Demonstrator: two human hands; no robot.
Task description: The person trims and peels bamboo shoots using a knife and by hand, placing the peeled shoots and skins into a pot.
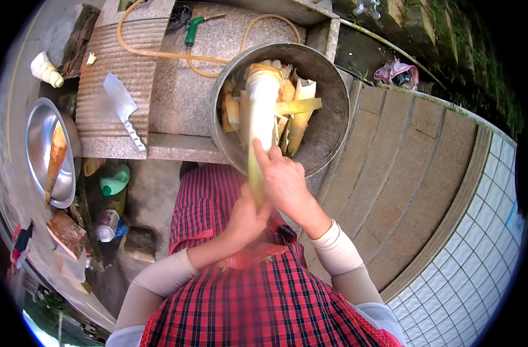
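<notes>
A long pale shoot (262,104), white at its thick far end and green toward me, lies over a grey round basin (324,136). My left hand (246,217) is closed round its green near end. Just above, my right hand (281,176) rests on the shoot's right side, its index finger pointing along it and the other fingers bent. Inside the basin are peeled husks (301,110) and brownish pieces around the shoot's far end.
On the ridged stone slab (113,63) lies a cleaver (122,104). A metal bowl (37,139) at the left holds a brown shoot (56,151). A hose (159,54) and green nozzle (192,32) lie in the stone sink. Paved steps (391,162) are at the right.
</notes>
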